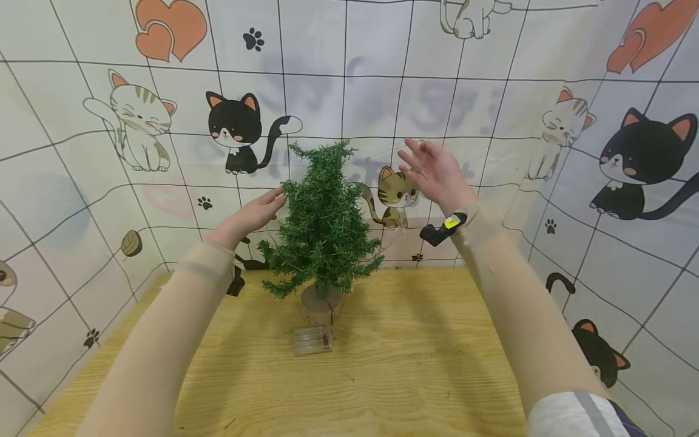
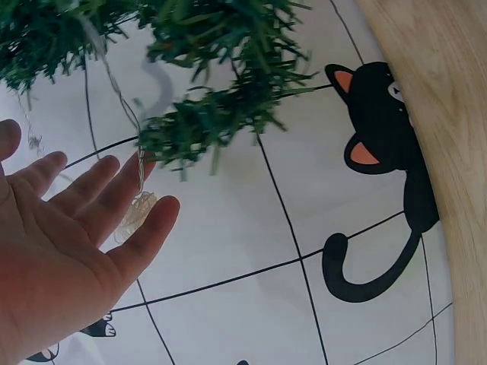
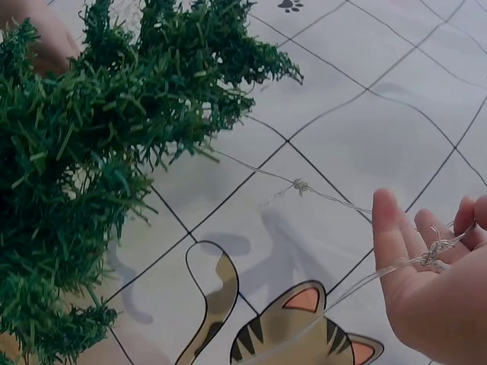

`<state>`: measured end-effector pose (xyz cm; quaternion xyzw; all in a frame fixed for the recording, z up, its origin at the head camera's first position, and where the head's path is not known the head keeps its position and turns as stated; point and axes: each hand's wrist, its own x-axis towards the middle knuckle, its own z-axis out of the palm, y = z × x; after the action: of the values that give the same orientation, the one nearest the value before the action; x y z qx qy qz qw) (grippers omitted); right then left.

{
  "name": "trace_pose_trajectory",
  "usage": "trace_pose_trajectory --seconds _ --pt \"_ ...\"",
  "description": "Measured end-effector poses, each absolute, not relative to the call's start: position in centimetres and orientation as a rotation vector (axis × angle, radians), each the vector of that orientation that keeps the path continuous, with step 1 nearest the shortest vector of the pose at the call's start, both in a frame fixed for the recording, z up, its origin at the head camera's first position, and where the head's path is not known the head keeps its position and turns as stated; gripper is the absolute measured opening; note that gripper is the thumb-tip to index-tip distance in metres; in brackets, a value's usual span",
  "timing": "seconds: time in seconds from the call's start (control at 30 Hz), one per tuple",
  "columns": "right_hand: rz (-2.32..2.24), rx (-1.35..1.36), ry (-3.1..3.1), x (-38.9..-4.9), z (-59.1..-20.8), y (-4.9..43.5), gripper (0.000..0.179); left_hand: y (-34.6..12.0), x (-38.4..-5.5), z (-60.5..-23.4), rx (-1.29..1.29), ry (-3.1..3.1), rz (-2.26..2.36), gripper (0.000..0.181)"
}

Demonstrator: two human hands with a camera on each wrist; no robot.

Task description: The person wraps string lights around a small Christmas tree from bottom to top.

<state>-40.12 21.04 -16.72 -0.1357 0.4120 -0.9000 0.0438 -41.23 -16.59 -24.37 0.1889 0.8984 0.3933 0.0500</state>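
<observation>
A small green artificial Christmas tree (image 1: 322, 224) stands upright on a round wooden base (image 1: 321, 305). Thin silvery fairy light wire (image 3: 299, 185) with small knotted clusters runs from its branches to my right hand (image 1: 434, 170), which is raised to the right of the treetop. There the wire crosses the palm, and the thumb and a finger pinch it in the right wrist view. My left hand (image 2: 84, 228) is at the tree's left side, fingers spread and fairly straight. More wire hangs from a branch beside those fingers, with a pale tangled bundle (image 2: 138, 213) partly hidden behind them.
In front of the base, a small clear plastic box (image 1: 313, 341) lies on the wooden tabletop (image 1: 382, 376). A white sheet (image 1: 377, 42) printed with cats and grid lines hangs behind the tree and along both sides.
</observation>
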Motion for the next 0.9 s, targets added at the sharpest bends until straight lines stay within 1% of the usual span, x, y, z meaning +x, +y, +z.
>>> trace_pose_trajectory --seconds 0.27,0.43,0.57,0.67,0.77,0.9 --pt "-2.764 -0.264 1.194 -40.1 -18.6 22.8 0.025 -16.5 -41.8 -25.7 0.559 2.664 1.13 0.072" --pt "-2.776 -0.211 1.213 -40.0 -19.7 23.8 0.025 -16.3 -42.0 -26.2 0.587 2.59 1.147 0.069" --pt "-2.79 -0.172 1.222 -39.6 -20.5 24.8 0.021 -16.0 -42.0 -26.6 0.589 2.525 1.158 0.069" --pt "-2.804 -0.156 1.211 -39.3 -20.8 25.6 0.012 -15.8 -41.8 -26.8 0.54 2.503 1.176 0.072" --pt "-2.812 -0.133 1.208 -39.0 -21.0 26.2 0.008 -15.9 -41.7 -27.0 0.491 2.491 1.198 0.077" --pt "-2.804 -0.123 1.211 -38.5 -21.0 26.8 0.012 -16.2 -41.9 -27.5 0.472 2.468 1.251 0.078"
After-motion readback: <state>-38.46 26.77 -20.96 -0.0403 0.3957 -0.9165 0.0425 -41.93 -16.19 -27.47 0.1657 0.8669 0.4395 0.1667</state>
